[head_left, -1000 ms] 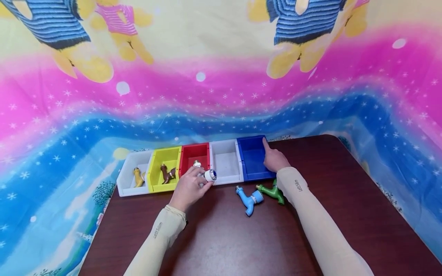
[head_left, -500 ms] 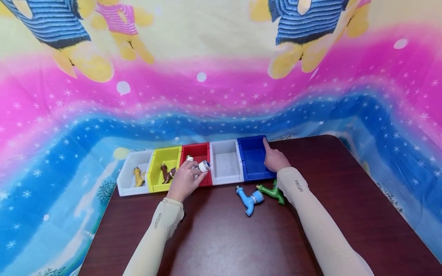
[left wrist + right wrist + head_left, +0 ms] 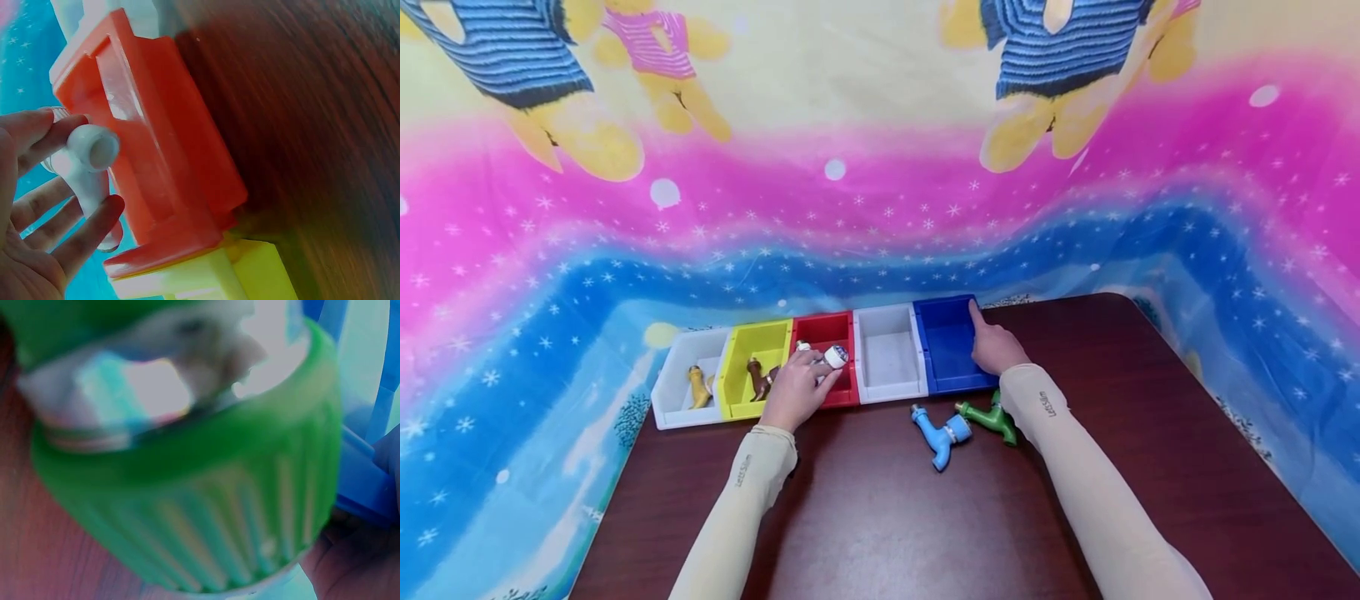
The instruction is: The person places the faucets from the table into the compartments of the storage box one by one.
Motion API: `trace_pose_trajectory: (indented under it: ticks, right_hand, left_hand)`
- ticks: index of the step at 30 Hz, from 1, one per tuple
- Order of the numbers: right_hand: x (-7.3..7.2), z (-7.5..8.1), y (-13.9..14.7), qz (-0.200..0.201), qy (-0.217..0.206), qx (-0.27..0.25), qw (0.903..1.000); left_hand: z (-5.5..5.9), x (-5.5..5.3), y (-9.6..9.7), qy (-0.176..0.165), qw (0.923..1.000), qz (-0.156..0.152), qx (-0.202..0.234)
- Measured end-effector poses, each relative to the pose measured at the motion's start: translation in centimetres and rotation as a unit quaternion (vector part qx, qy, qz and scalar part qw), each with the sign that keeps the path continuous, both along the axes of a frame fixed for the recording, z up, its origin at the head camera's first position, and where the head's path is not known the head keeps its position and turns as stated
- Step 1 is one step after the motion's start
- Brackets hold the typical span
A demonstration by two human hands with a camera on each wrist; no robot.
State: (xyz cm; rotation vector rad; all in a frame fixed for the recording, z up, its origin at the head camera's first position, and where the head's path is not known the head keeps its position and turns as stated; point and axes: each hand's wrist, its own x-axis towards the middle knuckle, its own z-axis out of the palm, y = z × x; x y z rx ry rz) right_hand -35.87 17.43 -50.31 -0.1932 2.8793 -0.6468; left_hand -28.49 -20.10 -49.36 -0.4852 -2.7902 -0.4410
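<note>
My left hand holds a white tap over the red bin. In the left wrist view, thumb and fingers pinch the white tap, its round spout end towards the camera, above the bin's front lip. My right hand grips the right side wall of the blue bin, one finger lying along the rim. Close to the right forearm, a green tap lies on the table; its ribbed green knob fills much of the right wrist view. Left of it lies a light-blue tap.
The bins stand in a joined row at the table's back edge. A yellow tap lies in the leftmost white bin, and a brown tap in the yellow bin. Another white bin separates red from blue. Behind hangs a patterned cloth.
My left hand has moved left with the white tap, from the edge between the red and white bins to over the red bin. The right hand has stayed on the blue bin.
</note>
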Motion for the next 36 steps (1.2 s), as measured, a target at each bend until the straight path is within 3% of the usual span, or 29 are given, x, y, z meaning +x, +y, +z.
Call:
trace_pose_trajectory:
  ticks: [16,28,36]
  right_hand:
    - [0.0,-0.2,0.1,0.002,0.006,-0.005,1.0000]
    - [-0.3,-0.5,0.4,0.000,0.018,-0.006,0.9998]
    - [-0.2,-0.4,0.3,-0.002,0.010,-0.004,0.9999]
  left_hand:
    - [-0.8,-1.4,0.4,-0.019,0.9995,0.011,-0.023]
    - [-1.2,-2.0,0.9,-0.015,0.9982,0.011,-0.058]
    - [-1.1,-2.0,1.1,-0.046,0.9973,0.012,-0.056]
